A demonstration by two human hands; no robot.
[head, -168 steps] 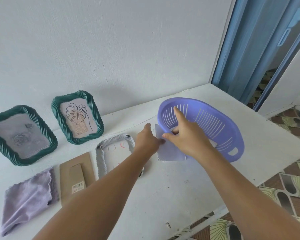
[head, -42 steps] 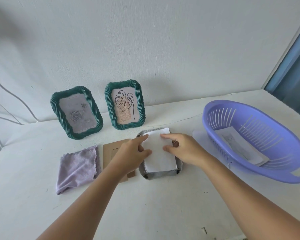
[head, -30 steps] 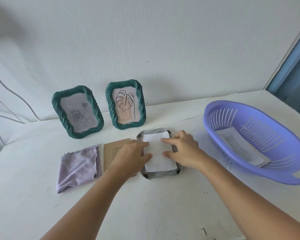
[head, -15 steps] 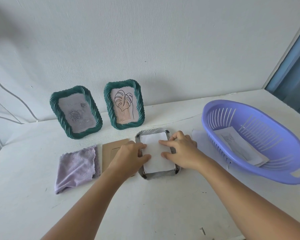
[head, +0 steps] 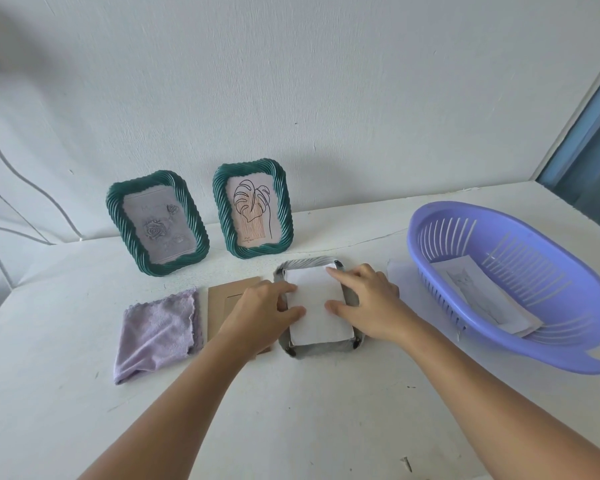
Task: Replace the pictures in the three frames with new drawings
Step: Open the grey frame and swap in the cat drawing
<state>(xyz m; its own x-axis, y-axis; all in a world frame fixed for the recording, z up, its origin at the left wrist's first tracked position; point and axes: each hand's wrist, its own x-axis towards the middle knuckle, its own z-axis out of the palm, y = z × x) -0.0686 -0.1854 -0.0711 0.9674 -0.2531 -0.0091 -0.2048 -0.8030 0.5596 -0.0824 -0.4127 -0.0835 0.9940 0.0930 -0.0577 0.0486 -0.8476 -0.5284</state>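
A grey frame (head: 321,350) lies face down on the white table, a white sheet of paper (head: 317,311) lying in its back. My left hand (head: 260,311) presses the paper's left edge with thumb and fingertips. My right hand (head: 364,299) presses its right side with forefinger and thumb spread. Two green frames stand against the wall: the left one (head: 156,221) shows a rose drawing, the right one (head: 253,209) a leaf drawing. A brown cardboard backing (head: 222,299) lies left of the grey frame, partly under my left hand.
A purple cloth (head: 156,332) lies folded at the left. A purple slotted basket (head: 520,282) at the right holds drawing sheets (head: 482,296). Another sheet (head: 400,280) lies beside the basket. White wall behind; table edge near bottom right.
Earlier my hands took a sheet at the basket; it now lies in the grey frame. In the last second my fingers shifted slightly on the paper, pressing it flatter.
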